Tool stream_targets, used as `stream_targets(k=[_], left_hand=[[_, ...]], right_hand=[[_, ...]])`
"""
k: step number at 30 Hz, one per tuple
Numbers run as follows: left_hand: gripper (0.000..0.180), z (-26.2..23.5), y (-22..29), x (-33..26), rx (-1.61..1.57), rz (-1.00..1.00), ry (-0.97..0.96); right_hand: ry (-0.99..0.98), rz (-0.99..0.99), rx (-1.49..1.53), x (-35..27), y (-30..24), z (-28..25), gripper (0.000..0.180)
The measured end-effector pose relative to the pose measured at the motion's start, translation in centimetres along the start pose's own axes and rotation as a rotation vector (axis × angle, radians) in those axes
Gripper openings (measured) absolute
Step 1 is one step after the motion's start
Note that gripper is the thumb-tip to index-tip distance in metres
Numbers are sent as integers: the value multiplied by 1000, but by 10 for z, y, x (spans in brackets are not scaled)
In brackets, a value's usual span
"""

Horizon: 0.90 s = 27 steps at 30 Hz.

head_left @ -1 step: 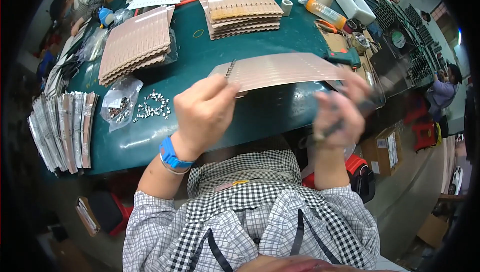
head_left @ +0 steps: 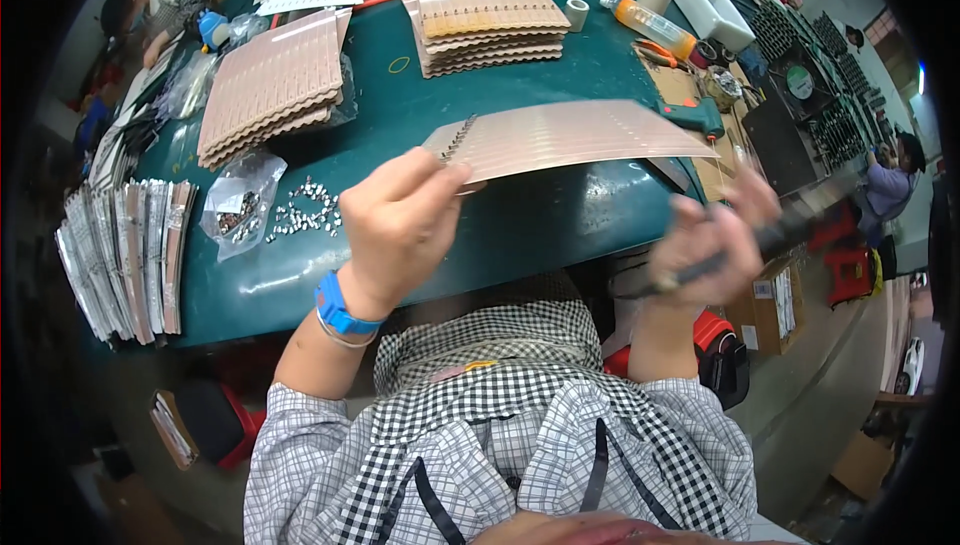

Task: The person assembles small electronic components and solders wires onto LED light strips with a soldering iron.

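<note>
A copper-coloured panel is held up over the near edge of the green bench.

The panel (head_left: 570, 135) is pinched at its near-left corner by the closed grip of the left hand (head_left: 395, 225). A dark-handled tool (head_left: 720, 260), blurred, is wrapped in the closed grip of the right hand (head_left: 715, 245), just off the bench's (head_left: 520, 225) near-right corner. Small metal parts (head_left: 300, 213) lie near the near-left edge.

Open green tabletop (head_left: 480, 95) btwn two tan ribbed-sheet stacks (head_left: 265, 85) (head_left: 490, 15); small loose metal bits (head_left: 300, 213) and clear plastic bag (head_left: 240, 200) block left-front.
</note>
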<state>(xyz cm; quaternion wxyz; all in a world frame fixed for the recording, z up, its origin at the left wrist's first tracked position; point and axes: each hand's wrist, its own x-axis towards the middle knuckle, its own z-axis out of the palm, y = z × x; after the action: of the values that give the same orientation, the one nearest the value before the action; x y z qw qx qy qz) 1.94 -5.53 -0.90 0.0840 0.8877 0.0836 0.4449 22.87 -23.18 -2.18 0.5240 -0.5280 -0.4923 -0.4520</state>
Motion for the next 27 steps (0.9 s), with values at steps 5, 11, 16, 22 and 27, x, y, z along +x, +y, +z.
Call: stream_targets(k=[5, 11, 16, 22, 27], left_hand=[[30, -4, -21, -26, -276, -204, 217], [27, 9, -43, -62, -488, -379, 230], [21, 5, -50, -94, -459, -562, 231], [15, 8, -52, -111, -431, -690, 250], [13, 7, -53, -115, -477, -806, 271]], right_hand=[[415, 643, 281, 1, 18, -18, 32], [9, 1182, 1048, -52, 35, 20, 65], [-231, 819, 943, -70, 22, 33, 52], [-240, 769, 943, -65, 11, 38, 47], [-300, 749, 898, -60, 9, 40, 47]])
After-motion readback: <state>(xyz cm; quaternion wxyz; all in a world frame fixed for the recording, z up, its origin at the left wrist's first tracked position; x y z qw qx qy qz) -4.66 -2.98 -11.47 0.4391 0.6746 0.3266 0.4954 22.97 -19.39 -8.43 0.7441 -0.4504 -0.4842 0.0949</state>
